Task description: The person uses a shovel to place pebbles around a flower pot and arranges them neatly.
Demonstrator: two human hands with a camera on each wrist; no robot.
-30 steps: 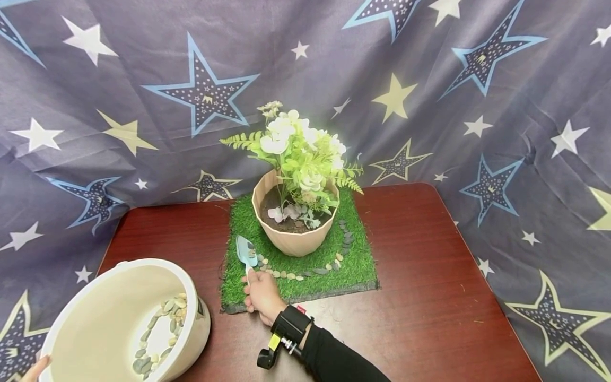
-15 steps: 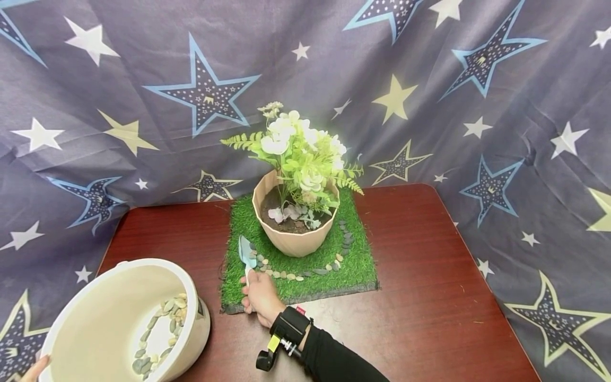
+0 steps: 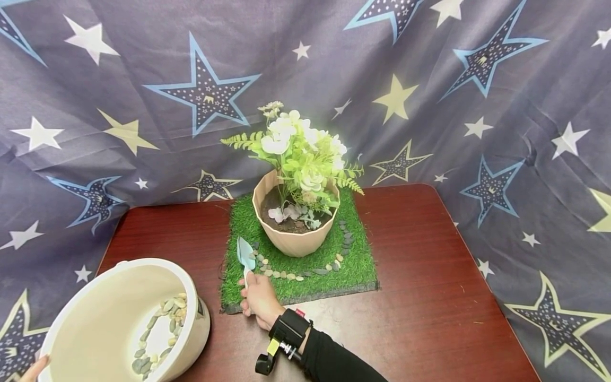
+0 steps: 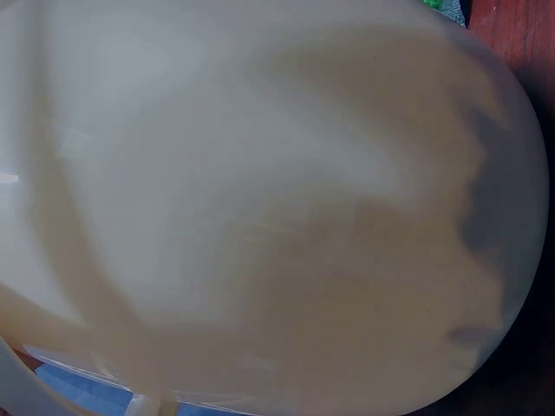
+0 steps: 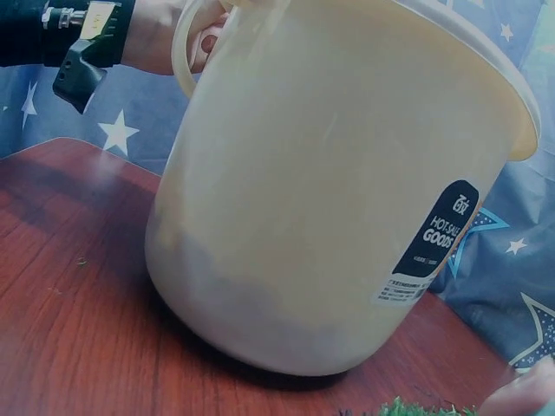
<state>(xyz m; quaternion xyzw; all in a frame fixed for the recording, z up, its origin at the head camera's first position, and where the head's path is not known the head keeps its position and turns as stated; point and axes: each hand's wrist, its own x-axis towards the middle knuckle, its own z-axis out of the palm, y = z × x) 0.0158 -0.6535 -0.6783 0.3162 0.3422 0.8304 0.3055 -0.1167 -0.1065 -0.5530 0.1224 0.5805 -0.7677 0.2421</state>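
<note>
My right hand [image 3: 261,297] grips the white handle of a small pale-blue trowel [image 3: 245,252] over the front left of the grass mat [image 3: 324,284]. Its blade is tilted toward the pebbles [image 3: 284,275], which curve in a line round the front of the pot [image 3: 296,243]. A few stones lie right at the blade's edge. At the far left, my left hand [image 3: 36,369] holds the cream bucket [image 3: 188,281] by its side, mostly out of the head view. The right wrist view shows the left hand [image 5: 160,36] with fingers curled at the tilted bucket's rim and handle.
White flowers and green fern leaves [image 3: 310,170] stand in the soil-filled pot. More pebbles [image 3: 168,305] lie inside the bucket. The reddish wooden table [image 3: 429,276] ends at a star-patterned grey cloth [image 3: 296,79] behind and at the sides.
The trowel blade has tipped and shifted slightly; stones that were on it now lie on the grass at its right edge. The left hand and bucket have stayed put.
</note>
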